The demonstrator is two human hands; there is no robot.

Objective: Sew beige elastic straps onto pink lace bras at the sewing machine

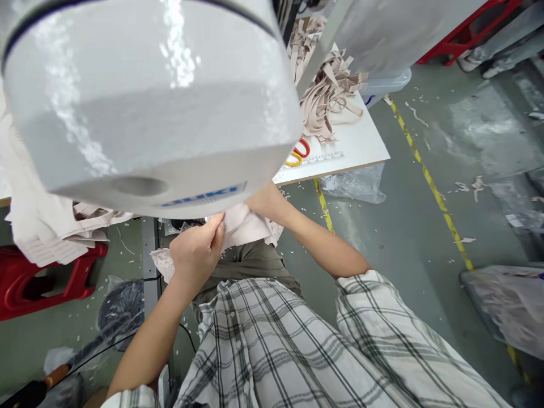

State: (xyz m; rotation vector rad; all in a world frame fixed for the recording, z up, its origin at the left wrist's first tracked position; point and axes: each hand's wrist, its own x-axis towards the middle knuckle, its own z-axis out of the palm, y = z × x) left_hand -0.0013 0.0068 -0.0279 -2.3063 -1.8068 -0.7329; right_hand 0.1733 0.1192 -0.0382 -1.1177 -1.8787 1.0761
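Observation:
A large white sewing machine head [170,130] with blue lettering fills the upper left and hides what lies under it. Just below its lower edge, my left hand [195,249] is closed, thumb against the fingers, on the edge of a pale pink fabric piece [242,229] with lace trim. My right hand [266,201] reaches to the far side of the same fabric; the machine covers its fingers, so their grip cannot be seen. The fabric hangs over my lap, and lace shows at both its ends.
Pale pink strips [327,107] are heaped on the white table [369,136] at right, near scissors with red and yellow handles [297,153] and a clear ruler [327,159]. Pale fabric pieces [38,209] hang at left above a red stool [51,283]. Plastic bags [357,184] hang below.

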